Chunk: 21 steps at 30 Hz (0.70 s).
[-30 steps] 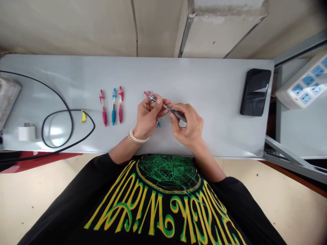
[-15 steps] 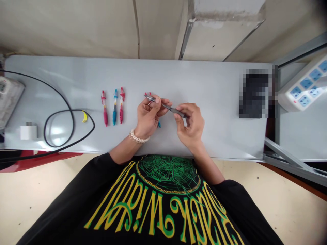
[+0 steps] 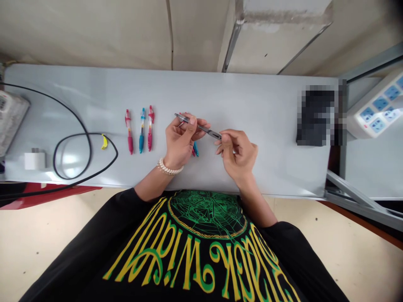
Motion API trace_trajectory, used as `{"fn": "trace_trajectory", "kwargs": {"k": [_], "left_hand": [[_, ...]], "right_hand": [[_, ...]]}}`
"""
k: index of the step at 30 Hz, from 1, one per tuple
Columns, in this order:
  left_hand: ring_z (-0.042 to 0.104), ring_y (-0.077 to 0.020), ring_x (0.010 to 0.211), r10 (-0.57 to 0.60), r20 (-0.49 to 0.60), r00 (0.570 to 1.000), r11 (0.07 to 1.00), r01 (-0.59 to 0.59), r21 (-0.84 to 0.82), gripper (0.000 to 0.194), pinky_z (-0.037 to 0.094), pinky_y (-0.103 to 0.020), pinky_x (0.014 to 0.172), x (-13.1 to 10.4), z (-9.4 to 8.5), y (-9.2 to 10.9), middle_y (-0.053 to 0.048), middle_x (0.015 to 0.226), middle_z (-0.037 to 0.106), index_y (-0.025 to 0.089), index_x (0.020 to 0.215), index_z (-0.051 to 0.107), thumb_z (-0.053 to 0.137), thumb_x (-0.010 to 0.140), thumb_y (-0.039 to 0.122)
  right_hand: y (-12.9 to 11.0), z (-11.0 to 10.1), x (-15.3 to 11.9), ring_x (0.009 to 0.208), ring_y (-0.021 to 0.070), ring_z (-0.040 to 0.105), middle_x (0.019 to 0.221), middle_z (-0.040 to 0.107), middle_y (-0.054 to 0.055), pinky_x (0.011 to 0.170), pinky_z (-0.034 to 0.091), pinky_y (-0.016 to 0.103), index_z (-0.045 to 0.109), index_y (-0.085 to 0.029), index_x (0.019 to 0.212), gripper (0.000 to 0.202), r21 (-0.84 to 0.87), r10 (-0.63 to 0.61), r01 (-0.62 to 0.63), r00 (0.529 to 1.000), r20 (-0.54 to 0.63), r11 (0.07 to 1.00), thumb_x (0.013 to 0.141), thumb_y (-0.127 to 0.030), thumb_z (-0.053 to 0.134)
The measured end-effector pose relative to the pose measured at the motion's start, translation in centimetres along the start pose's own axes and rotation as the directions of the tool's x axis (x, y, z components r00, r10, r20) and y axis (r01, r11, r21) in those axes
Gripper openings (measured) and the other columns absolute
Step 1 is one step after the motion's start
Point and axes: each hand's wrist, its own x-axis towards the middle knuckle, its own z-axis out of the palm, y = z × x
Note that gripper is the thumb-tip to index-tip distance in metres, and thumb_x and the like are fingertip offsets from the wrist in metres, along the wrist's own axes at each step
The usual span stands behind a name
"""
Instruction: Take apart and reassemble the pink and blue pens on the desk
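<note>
A grey pen (image 3: 214,134) is held slantwise above the table between both hands. My left hand (image 3: 183,136), with a pale braided bracelet at the wrist, is closed around the pen's barrel. The fingertips of my right hand (image 3: 237,151) pinch its grey grip end. Under my left hand, pens lie mostly hidden; a blue pen end (image 3: 196,149) and a bit of pink show beside the palm. Left of my hands lie a pink pen (image 3: 129,132), a blue pen (image 3: 142,131) and another pink pen (image 3: 150,128), side by side.
On the left of the table (image 3: 267,105) are a looped black cable (image 3: 90,147) with a yellow tag, a white charger plug (image 3: 35,161) and a white power box (image 3: 12,121). A blurred black object (image 3: 316,117) and a white power strip (image 3: 376,109) are at the right.
My left hand has shifted slightly left and up with the pen. My right hand has moved slightly right and turned, its fingers now nearer the pen's end.
</note>
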Motion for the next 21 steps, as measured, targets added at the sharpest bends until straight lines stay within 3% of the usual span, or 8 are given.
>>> {"fn": "trace_trajectory", "kwargs": {"k": [3,6,10,17,21], "left_hand": [[0.083,-0.0151,0.084,0.012,0.007,1.0,1.0,-0.012,-0.001,0.041,0.066,-0.017,0.068,0.07,-0.11,0.03,0.001,0.088,0.081,0.022,0.093,0.067,0.093,0.079,0.05],[0.083,-0.0157,0.085,0.022,0.018,1.0,1.0,-0.022,0.009,0.041,0.066,-0.018,0.068,0.12,-0.14,0.01,0.001,0.089,0.081,0.021,0.092,0.067,0.093,0.079,0.051],[0.083,-0.0164,0.085,0.028,0.032,0.999,0.997,-0.03,0.064,0.043,0.067,-0.019,0.069,0.09,-0.17,-0.15,0.0,0.09,0.081,0.021,0.093,0.065,0.09,0.081,0.054],[0.082,-0.0142,0.087,0.057,0.129,0.99,0.995,-0.068,0.078,0.031,0.066,-0.019,0.071,-0.08,-0.73,-0.2,-0.001,0.092,0.08,0.021,0.099,0.065,0.082,0.093,0.046],[0.079,-0.0147,0.081,0.056,0.196,0.979,0.993,-0.076,0.091,0.032,0.066,-0.023,0.07,0.06,-0.94,0.18,0.0,0.085,0.076,0.021,0.095,0.063,0.081,0.093,0.047]], "right_hand": [[-0.09,-0.26,0.1,0.08,0.015,0.078,0.101,0.078,0.003,0.065,0.066,0.028,0.067,-0.026,0.118,0.021,-0.019,-0.028,0.028,1.0,-0.001,0.999,0.104,-0.041,0.066],[-0.13,-0.34,-0.02,0.074,0.0138,0.078,0.094,0.079,0.002,0.063,0.066,0.026,0.071,-0.025,0.115,0.018,-0.008,0.008,-0.008,0.999,0.049,1.0,0.107,-0.037,0.06],[-0.18,-0.2,-0.38,0.09,0.0178,0.08,0.106,0.081,0.005,0.079,0.07,0.034,0.071,-0.025,0.122,0.024,-0.014,0.031,-0.03,0.997,0.075,0.999,0.105,-0.041,0.064],[-0.51,-0.07,-0.68,0.069,0.0123,0.075,0.089,0.078,0.002,0.063,0.063,0.026,0.074,-0.023,0.115,0.023,0.09,0.112,-0.122,0.989,0.101,0.988,0.104,-0.041,0.065],[-1.02,0.06,-0.58,0.038,0.0058,0.053,0.059,0.062,-0.007,0.04,0.043,0.021,0.072,-0.021,0.095,0.037,0.274,0.316,-0.406,0.894,0.319,0.872,0.108,-0.051,0.056]]}}
